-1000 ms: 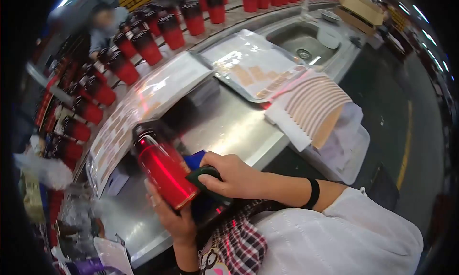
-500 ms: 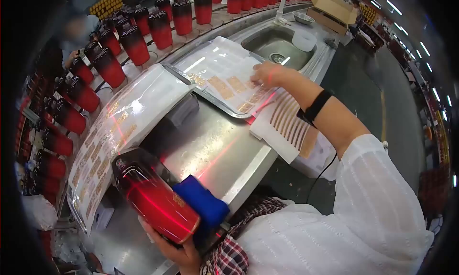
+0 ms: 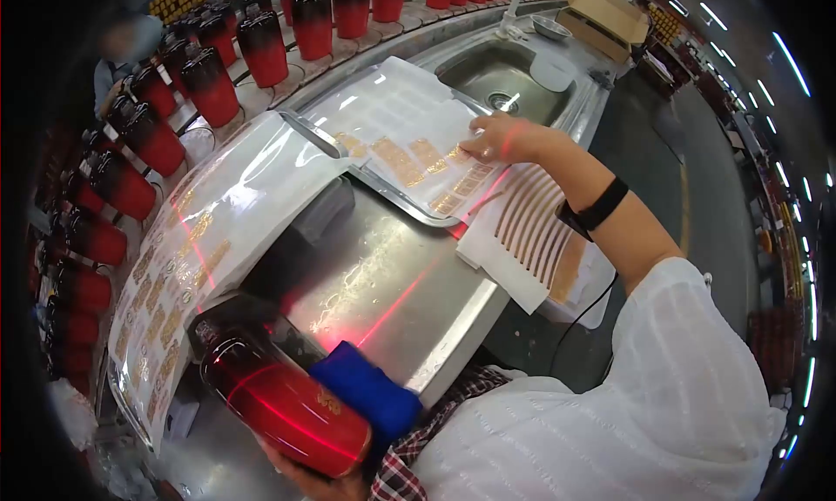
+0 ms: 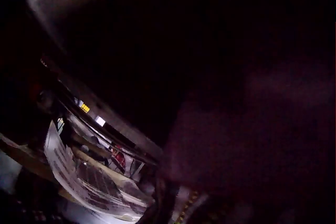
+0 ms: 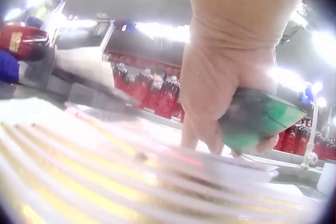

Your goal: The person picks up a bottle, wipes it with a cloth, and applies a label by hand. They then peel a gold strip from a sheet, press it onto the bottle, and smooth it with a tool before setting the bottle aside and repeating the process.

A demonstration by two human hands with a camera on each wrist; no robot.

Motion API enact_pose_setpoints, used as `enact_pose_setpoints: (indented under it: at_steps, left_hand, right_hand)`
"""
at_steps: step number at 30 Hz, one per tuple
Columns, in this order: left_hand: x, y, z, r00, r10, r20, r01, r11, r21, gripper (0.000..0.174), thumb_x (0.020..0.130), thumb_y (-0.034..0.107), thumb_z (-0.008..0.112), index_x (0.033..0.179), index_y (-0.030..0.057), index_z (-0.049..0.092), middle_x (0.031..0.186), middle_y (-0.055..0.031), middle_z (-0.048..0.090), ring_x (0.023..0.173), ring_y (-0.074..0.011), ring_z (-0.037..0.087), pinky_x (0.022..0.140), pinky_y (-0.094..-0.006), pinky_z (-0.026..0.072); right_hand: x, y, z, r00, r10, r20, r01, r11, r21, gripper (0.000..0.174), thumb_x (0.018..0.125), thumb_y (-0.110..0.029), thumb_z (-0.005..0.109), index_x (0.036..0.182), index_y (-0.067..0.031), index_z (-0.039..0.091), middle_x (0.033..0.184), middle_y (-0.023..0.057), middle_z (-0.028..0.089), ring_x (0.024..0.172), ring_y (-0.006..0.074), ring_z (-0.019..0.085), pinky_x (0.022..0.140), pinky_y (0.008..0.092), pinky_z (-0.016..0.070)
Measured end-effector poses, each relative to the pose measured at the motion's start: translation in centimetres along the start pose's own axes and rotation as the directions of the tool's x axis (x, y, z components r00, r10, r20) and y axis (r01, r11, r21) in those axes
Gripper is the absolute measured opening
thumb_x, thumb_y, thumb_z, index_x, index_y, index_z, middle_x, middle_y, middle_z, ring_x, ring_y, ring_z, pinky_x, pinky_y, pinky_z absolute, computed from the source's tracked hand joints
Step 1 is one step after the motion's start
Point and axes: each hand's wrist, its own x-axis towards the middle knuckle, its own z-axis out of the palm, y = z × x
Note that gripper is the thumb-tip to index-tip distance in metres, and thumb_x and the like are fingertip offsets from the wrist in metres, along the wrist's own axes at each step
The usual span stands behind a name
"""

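Note:
A glossy bottle (image 3: 287,401), dark at the neck and red below with a small gold emblem, lies tilted over the steel worktop. My left hand (image 3: 309,477) holds it from beneath near its base, mostly hidden by it. A folded blue cloth (image 3: 370,388) sits beside the bottle. My right hand (image 3: 503,139) reaches across to the decal sheet (image 3: 383,87), fingertips at its gold pieces. In the right wrist view, a flat green scraper (image 5: 257,119) is tucked in that hand. The left wrist view is mostly dark.
A curved plastic-covered sheet (image 3: 235,183) of gold decals arches on the left. Paper with curved gold strips (image 3: 531,231) lies over a white box at the worktop's right edge. Behind are a sink (image 3: 488,79), an open carton (image 3: 601,18) and rows of red bottles (image 3: 261,48).
My right hand has left the bottle, carrying the scraper over to the decal sheet, and has shifted slightly there. The blue cloth is now uncovered. My left hand stays at the bottle.

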Motion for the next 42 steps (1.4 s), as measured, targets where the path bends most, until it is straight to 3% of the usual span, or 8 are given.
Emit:
enact_pose_setpoints:
  at_steps: [6,9,12,22,28,31,40,42]
  left_hand:
    - [-0.4,0.6,0.3,0.996,-0.082,-0.018,0.082,0.996,-0.034,0.109,0.079,0.071,0.06,0.151,-0.0002,0.021,0.151,-0.0221,0.03,0.138,-0.0337,0.035,0.113,-0.0456,0.0294]
    - [-0.7,1.1,0.6,0.99,-0.132,-0.047,0.131,0.991,-0.036,0.11,0.077,0.072,0.06,0.151,0.0004,0.021,0.151,-0.0216,0.03,0.137,-0.0333,0.036,0.113,-0.0455,0.0301]
    - [-0.8,1.3,0.7,0.983,-0.174,-0.055,0.171,0.984,-0.051,0.111,0.076,0.074,0.06,0.151,0.001,0.021,0.151,-0.0211,0.031,0.137,-0.0329,0.036,0.112,-0.0455,0.0308]
    - [-1.1,1.5,0.3,1.0,-0.027,0.004,0.027,1.0,-0.01,0.107,0.082,0.07,0.056,0.151,-0.0013,0.017,0.152,-0.0208,0.028,0.137,-0.0324,0.036,0.112,-0.0446,0.0301]
    - [-1.0,1.7,0.2,0.999,0.007,0.034,-0.007,1.0,0.013,0.103,0.086,0.068,0.053,0.15,-0.0043,0.016,0.152,-0.0219,0.028,0.138,-0.0329,0.034,0.112,-0.0441,0.0289]
    - [-1.1,1.6,0.2,1.0,0.016,0.023,-0.017,0.999,0.044,0.103,0.086,0.068,0.052,0.15,-0.0043,0.017,0.152,-0.022,0.028,0.138,-0.0329,0.034,0.112,-0.0441,0.0286]
    - [-1.2,0.7,0.0,0.999,0.045,0.023,-0.047,0.993,0.108,0.104,0.086,0.07,0.052,0.15,-0.0046,0.017,0.151,-0.0226,0.029,0.137,-0.0336,0.035,0.111,-0.0447,0.0297]
    - [-1.3,0.9,0.0,0.999,0.033,0.031,-0.036,0.995,0.091,0.104,0.085,0.069,0.053,0.15,-0.0049,0.017,0.15,-0.0228,0.03,0.137,-0.034,0.036,0.111,-0.0447,0.0301]
  right_hand:
    - [1.5,1.4,-1.7,0.994,0.107,0.029,-0.098,0.969,-0.226,0.061,0.078,-0.019,0.073,0.135,-0.0312,0.055,0.145,0.0102,0.041,0.127,0.037,0.043,0.1,0.0455,0.0467]
    - [2.6,1.5,-0.7,0.988,-0.13,-0.079,0.121,0.986,-0.114,0.058,0.079,-0.018,0.072,0.134,-0.0309,0.056,0.145,0.0112,0.041,0.127,0.0367,0.043,0.101,0.0443,0.0459]
    - [0.2,-0.7,-0.4,0.993,-0.118,0.023,0.119,0.993,-0.024,0.055,0.08,-0.018,0.07,0.133,-0.0322,0.057,0.145,0.0118,0.041,0.127,0.0369,0.043,0.101,0.0433,0.0456]
    - [5.4,0.6,0.5,0.978,0.124,-0.166,-0.136,0.988,-0.067,0.039,0.091,-0.034,0.059,0.129,-0.0297,0.06,0.137,0.0077,0.046,0.131,0.0313,0.041,0.095,0.0556,0.0455]
    - [7.9,2.9,-1.2,0.916,0.345,-0.206,-0.324,0.937,0.131,0.042,0.082,-0.04,0.069,0.116,-0.0138,0.069,0.135,0.0101,0.049,0.13,0.0326,0.042,0.094,0.0545,0.0469]
    - [11.5,5.8,-0.1,0.923,0.382,0.041,-0.384,0.913,0.138,0.038,0.084,-0.032,0.067,0.116,-0.0104,0.069,0.135,0.0106,0.05,0.128,0.034,0.044,0.095,0.0531,0.047]
    - [12.1,3.0,-2.3,0.865,0.255,-0.432,-0.26,0.964,0.05,0.037,0.08,-0.029,0.067,0.109,-0.0074,0.07,0.119,0.0129,0.064,0.114,0.0342,0.057,0.086,0.0551,0.0502]
    - [14.3,-0.1,-6.0,0.928,0.104,-0.357,-0.035,0.98,0.195,0.037,0.081,-0.03,0.066,0.109,-0.0072,0.069,0.11,0.0128,0.067,0.101,0.0337,0.063,0.083,0.0512,0.0518]
